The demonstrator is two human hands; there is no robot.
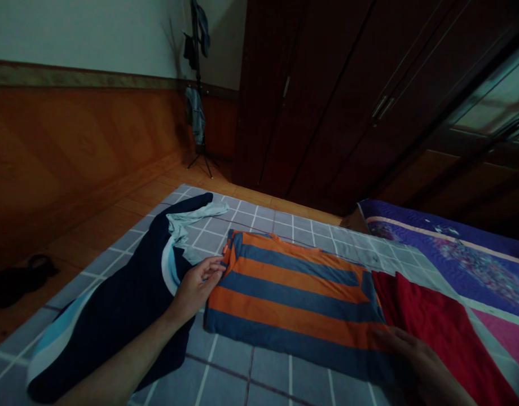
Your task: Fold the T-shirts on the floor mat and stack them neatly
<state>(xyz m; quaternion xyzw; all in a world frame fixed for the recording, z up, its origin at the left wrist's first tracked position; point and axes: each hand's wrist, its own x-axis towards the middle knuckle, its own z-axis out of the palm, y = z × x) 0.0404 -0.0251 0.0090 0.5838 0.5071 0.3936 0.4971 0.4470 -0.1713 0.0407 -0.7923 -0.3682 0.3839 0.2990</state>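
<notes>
An orange and blue-grey striped shirt [285, 287] lies on the bed, folded into a rough rectangle with its collar on the far side. At its left edge my left hand [202, 282] pinches the fabric between thumb and fingers. My right hand [407, 347], dim and somewhat blurred, rests over the shirt's near right part with fingers stretched out on the cloth. Left of the shirt, close to my left forearm, lies a dark navy garment [132, 282] with white and light-blue bands. Red cloth [437, 321] lies beside the shirt, partly behind my right hand.
A pale grey-green cloth [187, 223] lies by the navy garment on the grey checked bedsheet [225, 361]. A purple patterned mattress [445, 242] adjoins at right. Beyond stand a dark wardrobe [327, 84] and a coat rack [197, 73]. A dark object [20, 279] lies on the floor.
</notes>
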